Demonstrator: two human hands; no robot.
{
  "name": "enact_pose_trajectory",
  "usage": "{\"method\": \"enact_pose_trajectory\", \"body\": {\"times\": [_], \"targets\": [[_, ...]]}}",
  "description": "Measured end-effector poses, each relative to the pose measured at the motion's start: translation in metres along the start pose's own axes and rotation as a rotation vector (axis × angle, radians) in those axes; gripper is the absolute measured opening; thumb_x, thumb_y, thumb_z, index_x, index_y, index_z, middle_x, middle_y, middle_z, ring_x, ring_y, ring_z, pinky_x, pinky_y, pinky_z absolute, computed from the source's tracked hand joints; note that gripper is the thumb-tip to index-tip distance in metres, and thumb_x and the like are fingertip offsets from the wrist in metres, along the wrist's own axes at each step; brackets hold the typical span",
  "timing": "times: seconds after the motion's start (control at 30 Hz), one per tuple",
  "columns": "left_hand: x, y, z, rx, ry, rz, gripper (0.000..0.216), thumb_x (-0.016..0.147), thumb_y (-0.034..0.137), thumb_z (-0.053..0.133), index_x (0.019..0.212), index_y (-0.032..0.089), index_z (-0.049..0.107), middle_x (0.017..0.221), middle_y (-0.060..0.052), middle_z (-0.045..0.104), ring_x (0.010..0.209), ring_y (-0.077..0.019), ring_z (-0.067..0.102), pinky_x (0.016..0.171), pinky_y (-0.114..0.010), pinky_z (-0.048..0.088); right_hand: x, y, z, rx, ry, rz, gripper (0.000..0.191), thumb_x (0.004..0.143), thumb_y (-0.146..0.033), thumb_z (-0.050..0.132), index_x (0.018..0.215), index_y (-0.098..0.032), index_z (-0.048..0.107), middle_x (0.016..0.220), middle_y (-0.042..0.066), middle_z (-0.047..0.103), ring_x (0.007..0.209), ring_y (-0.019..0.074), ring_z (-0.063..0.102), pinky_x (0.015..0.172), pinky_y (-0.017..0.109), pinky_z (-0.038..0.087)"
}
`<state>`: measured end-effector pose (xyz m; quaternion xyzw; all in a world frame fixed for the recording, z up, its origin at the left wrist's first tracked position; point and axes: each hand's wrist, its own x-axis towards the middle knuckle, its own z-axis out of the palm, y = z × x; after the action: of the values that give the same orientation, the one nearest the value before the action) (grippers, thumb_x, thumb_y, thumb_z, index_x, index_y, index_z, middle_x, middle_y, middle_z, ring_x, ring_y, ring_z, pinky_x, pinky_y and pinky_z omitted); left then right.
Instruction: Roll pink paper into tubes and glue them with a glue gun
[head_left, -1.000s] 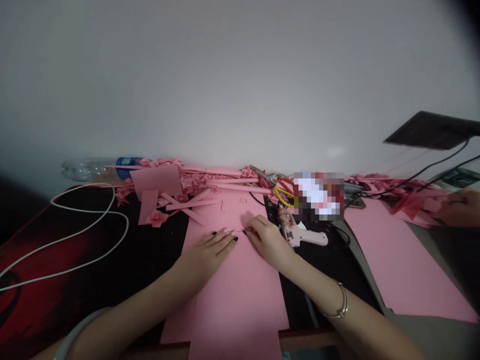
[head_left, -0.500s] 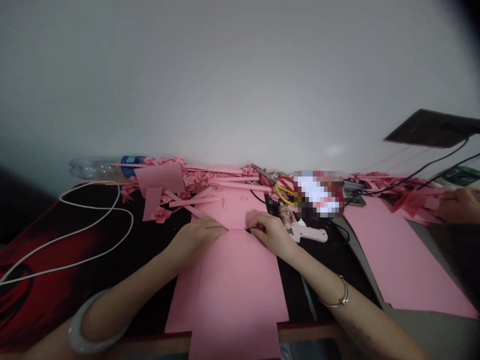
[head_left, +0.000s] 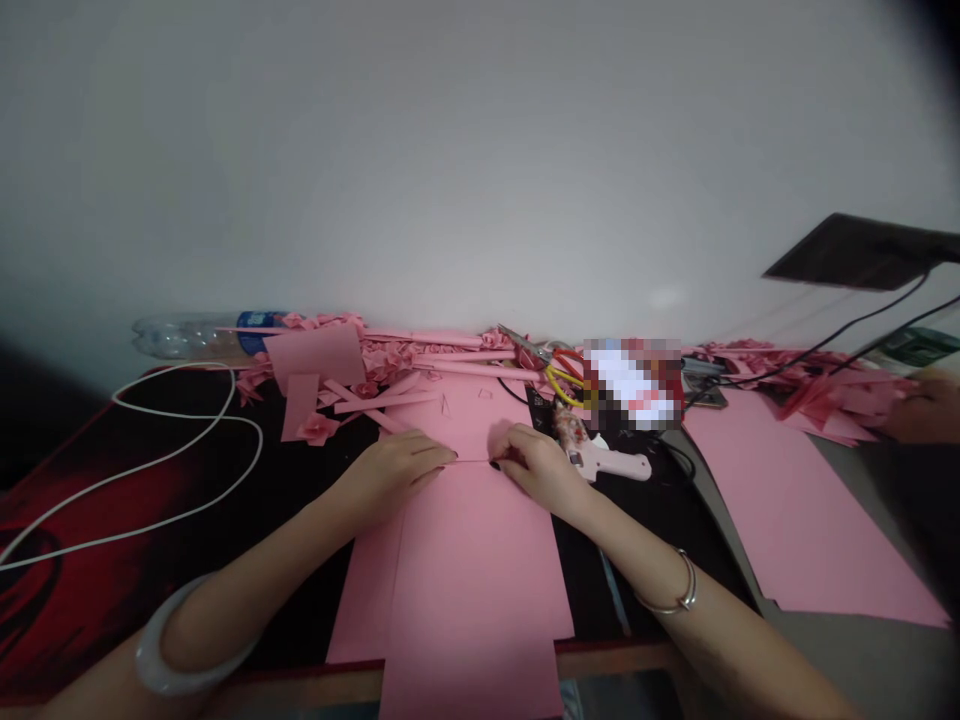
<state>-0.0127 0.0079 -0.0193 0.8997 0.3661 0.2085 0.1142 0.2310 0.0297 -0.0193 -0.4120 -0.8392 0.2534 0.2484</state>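
Note:
In front of me a long sheet of pink paper point(head_left: 472, 570) lies over other pink sheets point(head_left: 360, 610), its near end hanging past the table edge. My left hand point(head_left: 401, 475) is closed on the left part of its far edge, fingertips pressed down. At the right part of that edge, my right hand point(head_left: 536, 465) pinches the paper between thumb and fingers. Between the hands the edge shows as a thin straight line; whether it is folded or rolled I cannot tell. A white glue gun point(head_left: 619, 464) lies just right of my right hand.
Along the wall lie pink paper flowers point(head_left: 319, 427), rolled paper sticks point(head_left: 465, 368), yellow-handled scissors point(head_left: 562, 385) and a plastic bottle point(head_left: 187, 336). A white cable point(head_left: 259, 440) loops at left. At right, another person's hand point(head_left: 930, 408) is beside a large pink sheet point(head_left: 810, 520).
My hands stay at the paper's far edge with almost no movement. The view has shifted slightly. At the right, the other person's hand has moved a little.

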Motion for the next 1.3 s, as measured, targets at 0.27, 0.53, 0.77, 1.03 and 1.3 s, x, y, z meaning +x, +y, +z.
{"method": "enact_pose_trajectory", "body": {"times": [0.27, 0.53, 0.77, 1.03, 1.3], "targets": [[-0.002, -0.002, 0.0, -0.064, -0.008, 0.035, 0.026, 0.092, 0.014, 0.042, 0.089, 0.017, 0.067, 0.093, -0.006, 0.065, 0.087, -0.0169, 0.058, 0.077, -0.028, 0.046, -0.001, -0.006, -0.003, -0.088, -0.037, 0.003, 0.02, 0.075, 0.0, 0.052, 0.08, -0.019, 0.054, 0.083, 0.001, 0.056, 0.076, 0.0142, 0.055, 0.069, 0.026, 0.043], [0.001, 0.001, 0.001, -0.218, 0.055, -0.005, 0.017, 0.084, 0.014, 0.052, 0.078, 0.017, 0.067, 0.087, -0.005, 0.064, 0.083, -0.0159, 0.058, 0.076, -0.028, 0.046, -0.005, -0.01, -0.002, -0.231, -0.068, -0.007, 0.016, 0.08, -0.004, 0.05, 0.085, -0.019, 0.051, 0.088, 0.003, 0.055, 0.077, 0.0152, 0.056, 0.07, 0.027, 0.045], [0.002, -0.009, 0.009, -0.285, 0.085, -0.036, 0.015, 0.085, 0.015, 0.054, 0.074, 0.016, 0.063, 0.083, -0.004, 0.065, 0.08, -0.0142, 0.06, 0.073, -0.025, 0.048, -0.009, -0.014, 0.002, -0.427, -0.09, -0.017, 0.01, 0.084, -0.009, 0.048, 0.088, -0.017, 0.052, 0.088, 0.006, 0.057, 0.073, 0.0186, 0.057, 0.059, 0.028, 0.043], [0.001, -0.01, -0.006, -0.248, -0.035, 0.045, 0.021, 0.088, 0.013, 0.047, 0.08, 0.016, 0.066, 0.088, -0.007, 0.068, 0.084, -0.0158, 0.062, 0.078, -0.027, 0.049, -0.011, -0.016, 0.0, -0.525, -0.104, -0.053, 0.007, 0.087, -0.013, 0.047, 0.087, -0.017, 0.053, 0.087, 0.007, 0.059, 0.071, 0.018, 0.058, 0.057, 0.027, 0.044], [0.001, -0.005, -0.021, -0.183, -0.108, 0.042, 0.02, 0.086, 0.012, 0.05, 0.078, 0.016, 0.068, 0.087, -0.006, 0.068, 0.083, -0.0163, 0.062, 0.079, -0.027, 0.046, -0.011, -0.016, 0.001, -0.562, -0.092, -0.076, 0.006, 0.086, -0.013, 0.049, 0.087, -0.017, 0.053, 0.087, 0.005, 0.059, 0.07, 0.0172, 0.058, 0.056, 0.027, 0.044]]}}
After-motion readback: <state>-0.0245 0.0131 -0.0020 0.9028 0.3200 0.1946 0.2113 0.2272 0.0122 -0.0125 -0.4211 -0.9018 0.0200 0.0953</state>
